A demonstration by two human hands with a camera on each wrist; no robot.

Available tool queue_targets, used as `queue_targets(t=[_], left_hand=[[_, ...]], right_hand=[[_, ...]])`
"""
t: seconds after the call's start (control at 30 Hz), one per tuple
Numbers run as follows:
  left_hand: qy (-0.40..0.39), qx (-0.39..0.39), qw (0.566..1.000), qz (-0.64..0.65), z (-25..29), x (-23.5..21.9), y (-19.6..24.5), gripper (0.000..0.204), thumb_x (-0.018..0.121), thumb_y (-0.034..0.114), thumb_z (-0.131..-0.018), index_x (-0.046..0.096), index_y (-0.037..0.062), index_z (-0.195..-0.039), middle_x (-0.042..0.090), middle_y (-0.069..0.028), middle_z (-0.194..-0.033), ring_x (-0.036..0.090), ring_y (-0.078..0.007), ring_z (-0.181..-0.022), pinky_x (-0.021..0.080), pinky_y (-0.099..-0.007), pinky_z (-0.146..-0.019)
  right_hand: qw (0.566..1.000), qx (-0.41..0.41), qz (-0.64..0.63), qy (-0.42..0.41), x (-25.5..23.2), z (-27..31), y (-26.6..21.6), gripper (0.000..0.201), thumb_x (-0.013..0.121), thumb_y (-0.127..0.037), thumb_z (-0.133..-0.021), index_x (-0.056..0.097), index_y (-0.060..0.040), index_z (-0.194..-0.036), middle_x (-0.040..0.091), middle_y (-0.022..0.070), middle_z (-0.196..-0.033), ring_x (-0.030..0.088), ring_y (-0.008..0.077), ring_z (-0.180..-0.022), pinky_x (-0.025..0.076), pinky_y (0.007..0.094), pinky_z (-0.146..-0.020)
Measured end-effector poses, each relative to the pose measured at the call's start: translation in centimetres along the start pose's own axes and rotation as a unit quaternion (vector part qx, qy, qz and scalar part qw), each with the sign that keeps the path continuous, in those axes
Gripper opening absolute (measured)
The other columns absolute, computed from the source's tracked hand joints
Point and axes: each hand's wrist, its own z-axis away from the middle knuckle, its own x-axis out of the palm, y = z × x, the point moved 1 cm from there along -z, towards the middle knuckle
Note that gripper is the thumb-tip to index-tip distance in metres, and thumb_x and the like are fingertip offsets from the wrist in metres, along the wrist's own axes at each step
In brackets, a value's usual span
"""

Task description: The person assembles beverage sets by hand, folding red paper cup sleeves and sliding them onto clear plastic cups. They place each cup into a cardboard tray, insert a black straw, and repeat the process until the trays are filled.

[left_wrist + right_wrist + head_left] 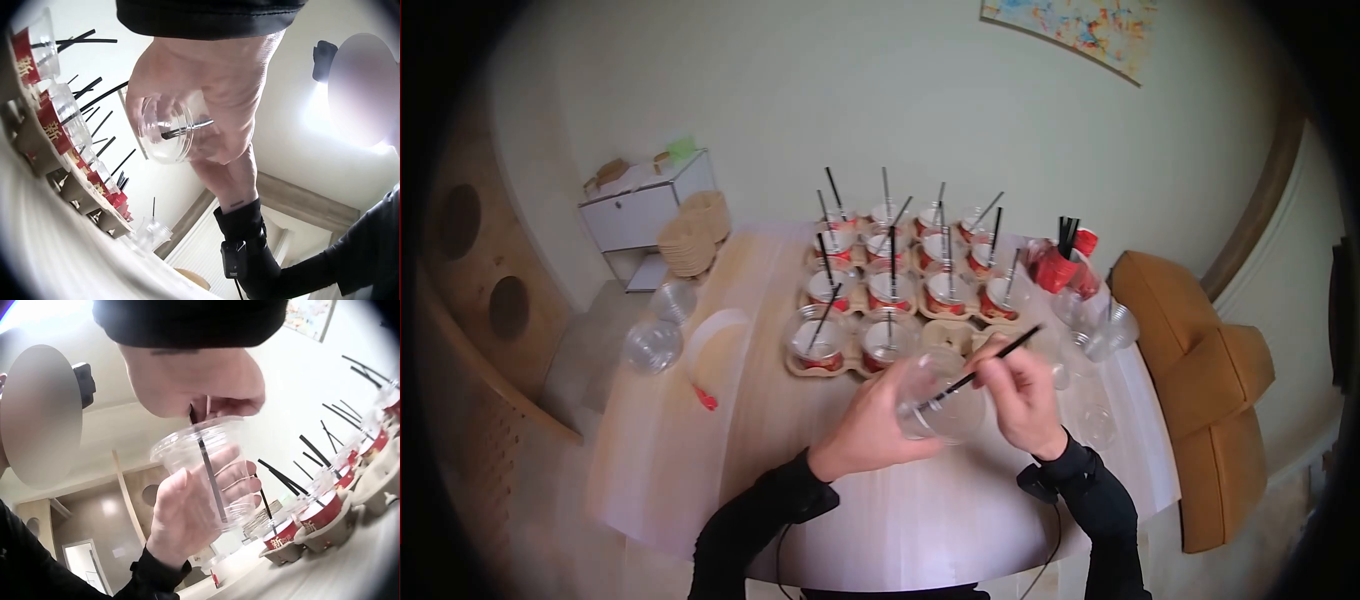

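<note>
My left hand (pixel 865 425) grips a clear plastic cup (pixel 181 450) round its side, tilted over the near part of the table. Above its rim, my right hand (pixel 1022 400) pinches a black straw (pixel 1017 342). The straw's lower length runs down inside the cup, close to the base in the right wrist view. Just beyond my hands stand rows of clear cups with red bands (pixel 820 345), most with a black straw leaning out. They sit in brown pulp cup carriers (pixel 948 333), and the nearest carrier on the right has bare sockets.
A red holder of straws (pixel 1055 270) stands at the back right, with clear cups (pixel 1115 330) lying beside it. More clear plastic cups (pixel 652 347) and a red scrap (pixel 705 398) lie on the left. Stacked pulp carriers (pixel 688 250) stand beyond the table's left edge. An orange seat (pixel 1190 340) borders the right.
</note>
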Motion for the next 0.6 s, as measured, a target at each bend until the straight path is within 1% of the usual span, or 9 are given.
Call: queue_targets(t=[0.03,0.1,0.13,0.17,0.27,0.37,0.43,0.5,0.6], left_hand=[[0.006,0.014,1.000,-0.001,-0.1,0.1,0.1,0.092,0.090,0.024,-0.066,0.042,-0.0022,-0.140,0.062,-0.0192,-0.121,0.065,-0.0286,-0.113,0.051,-0.0405,-0.095],[0.019,0.012,1.000,-0.021,0.2,0.1,-0.2,0.092,0.090,0.025,-0.066,0.042,-0.0023,-0.140,0.062,-0.0195,-0.122,0.064,-0.0293,-0.113,0.051,-0.0410,-0.095],[0.024,0.002,1.000,0.010,0.4,0.1,-0.6,0.093,0.090,0.025,-0.067,0.040,-0.0029,-0.141,0.062,-0.0201,-0.122,0.065,-0.0308,-0.112,0.051,-0.0412,-0.094],[0.030,-0.005,0.999,0.041,0.5,0.1,-1.2,0.094,0.089,0.026,-0.068,0.039,-0.0035,-0.142,0.062,-0.0206,-0.121,0.065,-0.0324,-0.111,0.052,-0.0415,-0.093],[0.001,-0.030,1.000,-0.001,2.3,-1.2,-1.4,0.101,0.088,0.026,-0.071,0.029,-0.0012,-0.149,0.049,-0.0229,-0.138,0.053,-0.0324,-0.128,0.043,-0.0420,-0.106],[-0.038,-0.031,0.994,-0.101,4.7,-4.4,0.0,0.099,0.084,0.023,-0.075,0.026,-0.0004,-0.151,0.040,-0.0214,-0.150,0.042,-0.0329,-0.139,0.035,-0.0419,-0.114],[-0.093,-0.055,0.964,-0.243,6.7,-8.0,-0.7,0.082,0.077,0.017,-0.078,0.036,-0.0004,-0.147,0.042,-0.0211,-0.147,0.040,-0.0346,-0.140,0.034,-0.0422,-0.115],[-0.066,-0.129,0.948,-0.282,8.4,-12.1,-1.4,0.064,0.066,0.005,-0.077,0.048,0.0006,-0.138,0.047,-0.0216,-0.141,0.043,-0.0390,-0.133,0.037,-0.0430,-0.111],[-0.017,-0.084,0.844,-0.529,10.0,-17.2,-3.4,0.042,0.063,0.000,-0.076,0.061,0.0003,-0.117,0.053,-0.0204,-0.127,0.047,-0.0394,-0.119,0.043,-0.0443,-0.102]], right_hand=[[1.000,-0.005,-0.014,-0.005,0.5,-0.3,0.2,0.017,0.056,-0.013,-0.099,0.067,0.0014,-0.097,0.061,0.0092,-0.096,0.059,0.0174,-0.083,0.047,0.0305,-0.076],[0.992,-0.107,0.060,-0.004,1.9,-0.7,0.5,0.025,0.063,-0.017,-0.095,0.066,0.0009,-0.112,0.058,0.0141,-0.115,0.058,0.0239,-0.101,0.046,0.0366,-0.093],[0.993,-0.100,0.061,-0.011,2.1,-0.7,1.2,0.057,0.075,-0.025,-0.084,0.056,0.0002,-0.132,0.051,0.0165,-0.131,0.053,0.0281,-0.119,0.039,0.0400,-0.106],[0.993,-0.107,0.040,-0.015,2.8,-0.8,1.2,0.057,0.075,-0.025,-0.084,0.056,0.0002,-0.132,0.051,0.0165,-0.131,0.053,0.0281,-0.119,0.039,0.0400,-0.106],[0.995,-0.035,-0.010,-0.091,4.8,-0.1,1.4,0.100,0.087,-0.028,-0.068,0.036,0.0024,-0.148,0.050,0.0197,-0.136,0.053,0.0339,-0.125,0.039,0.0423,-0.109],[0.992,-0.020,-0.009,-0.127,6.6,0.2,2.1,0.096,0.085,-0.028,-0.069,0.038,0.0029,-0.147,0.051,0.0207,-0.135,0.053,0.0343,-0.125,0.041,0.0403,-0.107],[0.989,-0.017,0.018,-0.145,7.3,0.3,1.8,0.095,0.085,-0.031,-0.069,0.040,0.0031,-0.145,0.053,0.0219,-0.131,0.054,0.0364,-0.121,0.043,0.0402,-0.104],[0.968,-0.086,0.089,-0.218,8.1,0.9,1.9,0.093,0.085,-0.033,-0.069,0.042,0.0036,-0.144,0.053,0.0226,-0.128,0.053,0.0385,-0.119,0.044,0.0418,-0.102],[0.957,-0.091,0.100,-0.258,9.3,2.1,2.9,0.097,0.086,-0.041,-0.069,0.043,0.0026,-0.144,0.052,0.0235,-0.131,0.051,0.0397,-0.121,0.042,0.0445,-0.104]])
